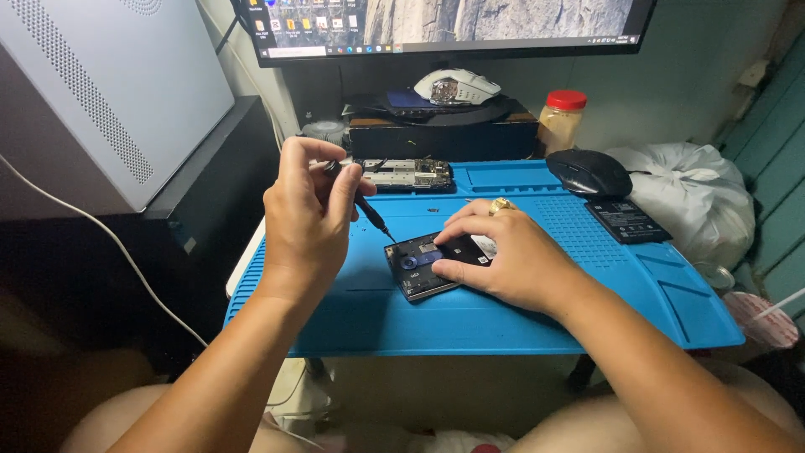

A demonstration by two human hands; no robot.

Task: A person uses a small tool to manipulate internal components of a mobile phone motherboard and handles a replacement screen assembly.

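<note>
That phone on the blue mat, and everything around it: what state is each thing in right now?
Phone: back cover off, insides showing, flat on the mat.
Screwdriver: tilted, tip at the phone's top corner.
Left hand: grip closed on the screwdriver.
Right hand: pressing the phone down.
Circuit board: removed, lying apart.
Battery: out, lying flat.
Monitor: switched on.
Jar: lid on.

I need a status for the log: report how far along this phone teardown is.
Done: circuit board and battery lie apart on the blue mat. In hand: left hand sets a screwdriver tip at the opened phone; right hand pins it. Left: parts remain inside the phone.
</note>
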